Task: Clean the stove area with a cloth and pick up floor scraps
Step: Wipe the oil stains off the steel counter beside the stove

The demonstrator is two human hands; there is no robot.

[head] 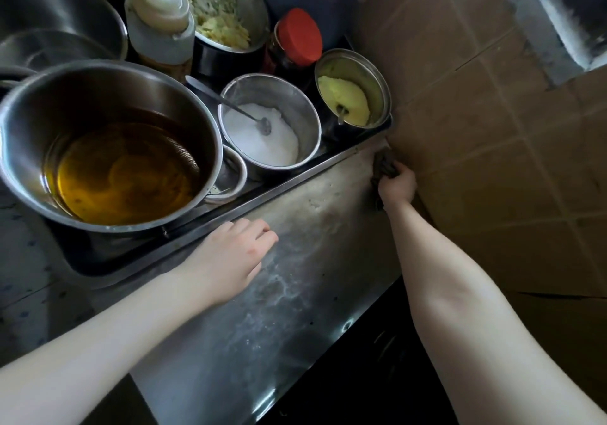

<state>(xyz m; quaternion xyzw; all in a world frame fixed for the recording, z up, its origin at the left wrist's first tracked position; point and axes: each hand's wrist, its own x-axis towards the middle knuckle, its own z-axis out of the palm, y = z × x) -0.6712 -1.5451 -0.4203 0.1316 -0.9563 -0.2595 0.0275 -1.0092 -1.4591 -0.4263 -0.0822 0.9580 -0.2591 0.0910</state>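
My right hand (pixel 396 185) closed around dark cloth (pixel 385 165), pressing it on steel ledge (pixel 295 260) at far corner, against cardboard-lined wall (pixel 492 148). My left hand (pixel 235 255) empty, fingers loosely spread, palm down on same ledge, just beside black tray (pixel 98 260). Tray holds pot of amber oil (pixel 108 148), steel bowl of white granules (pixel 270 125) with spoon (pixel 226 104), tin of yellow powder (pixel 353 87). Ledge surface streaked, smeared.
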